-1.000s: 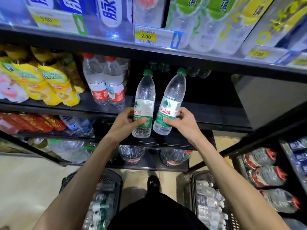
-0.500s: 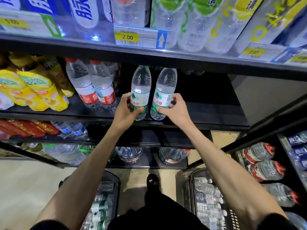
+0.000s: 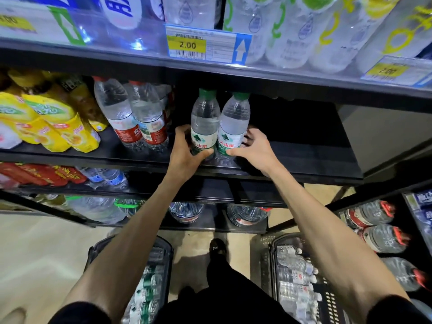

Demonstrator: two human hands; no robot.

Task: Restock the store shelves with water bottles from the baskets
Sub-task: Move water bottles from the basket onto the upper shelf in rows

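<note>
bottles (image 3: 205, 118) sit on shelf (image 3: 294, 153), left hand (image 3: 184, 157) and right hand (image 3: 257, 150) gripping.

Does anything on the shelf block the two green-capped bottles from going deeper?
Nothing visible: behind the green-capped bottles only dark shelf shows. The red-capped bottles stand aside, to their left.

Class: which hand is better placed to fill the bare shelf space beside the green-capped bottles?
Probably right: the right hand holds the right green-capped bottle beside the bare shelf; red-labelled bottles flank the left hand.
</note>
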